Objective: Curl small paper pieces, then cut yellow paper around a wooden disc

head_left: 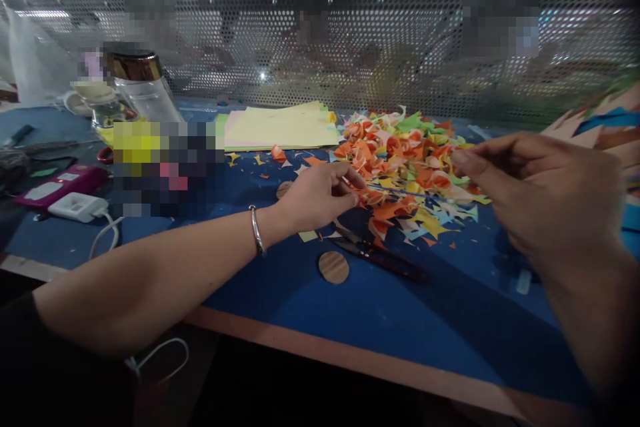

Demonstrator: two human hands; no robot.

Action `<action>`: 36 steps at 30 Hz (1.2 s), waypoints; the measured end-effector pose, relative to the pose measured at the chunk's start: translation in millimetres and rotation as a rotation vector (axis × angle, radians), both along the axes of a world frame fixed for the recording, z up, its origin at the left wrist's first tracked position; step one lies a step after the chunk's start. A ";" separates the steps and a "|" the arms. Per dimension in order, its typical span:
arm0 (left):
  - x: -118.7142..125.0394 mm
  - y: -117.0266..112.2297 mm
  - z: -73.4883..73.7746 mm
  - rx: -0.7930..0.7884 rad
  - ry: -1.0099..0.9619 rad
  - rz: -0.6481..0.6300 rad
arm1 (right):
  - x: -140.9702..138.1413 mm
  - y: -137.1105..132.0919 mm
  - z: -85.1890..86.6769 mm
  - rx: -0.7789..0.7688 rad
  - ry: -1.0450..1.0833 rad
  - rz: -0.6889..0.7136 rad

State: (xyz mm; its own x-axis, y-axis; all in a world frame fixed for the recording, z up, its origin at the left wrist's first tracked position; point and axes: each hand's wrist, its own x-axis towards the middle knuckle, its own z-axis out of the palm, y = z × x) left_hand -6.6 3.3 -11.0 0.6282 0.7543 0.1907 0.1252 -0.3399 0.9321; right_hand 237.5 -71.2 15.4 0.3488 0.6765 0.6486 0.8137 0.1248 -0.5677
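A thin bluish string (400,191) stretches sideways in front of the pile of coloured paper scraps (400,153). My left hand (320,197) pinches its left end between thumb and fingers. On the right, my right hand (550,193) is raised nearer to me, thumb and forefinger closed at the string's other end; its tip there is hard to make out. Below the string lie dark-handled scissors (380,258), partly open. A round cardboard disc (334,267) rests in front of them, and another disc (284,190) is partly hidden behind my left hand.
A stack of coloured paper sheets (280,128) lies at the back against a perforated metal screen (300,47). Bottles (145,90), a magenta power strip (65,185) and a white charger (79,207) with cable stand left. More cut paper (600,121) is piled far right.
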 end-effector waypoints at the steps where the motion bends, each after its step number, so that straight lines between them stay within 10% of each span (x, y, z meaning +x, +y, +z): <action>1: -0.1 0.2 -0.2 0.015 0.005 0.001 | -1.9 -1.3 2.1 -0.008 -0.002 -0.002; 14: -1.1 -5.3 5.4 0.251 0.167 0.015 | -21.8 -4.0 -9.3 -0.490 -0.203 0.583; 28: -1.7 -2.1 3.8 0.266 0.054 0.077 | -21.8 -6.4 -6.2 -0.438 -0.191 0.556; 36: 5.0 -10.9 7.5 -0.086 -0.052 -0.054 | -23.5 -8.9 -6.4 -0.208 -0.210 0.477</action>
State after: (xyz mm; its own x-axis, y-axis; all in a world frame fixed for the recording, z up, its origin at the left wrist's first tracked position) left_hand -1.7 -7.6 -3.4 0.6596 0.7342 0.1608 0.0589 -0.2638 0.9628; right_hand 214.0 -80.1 9.0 -0.1496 0.8486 0.5074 0.7929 0.4096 -0.4512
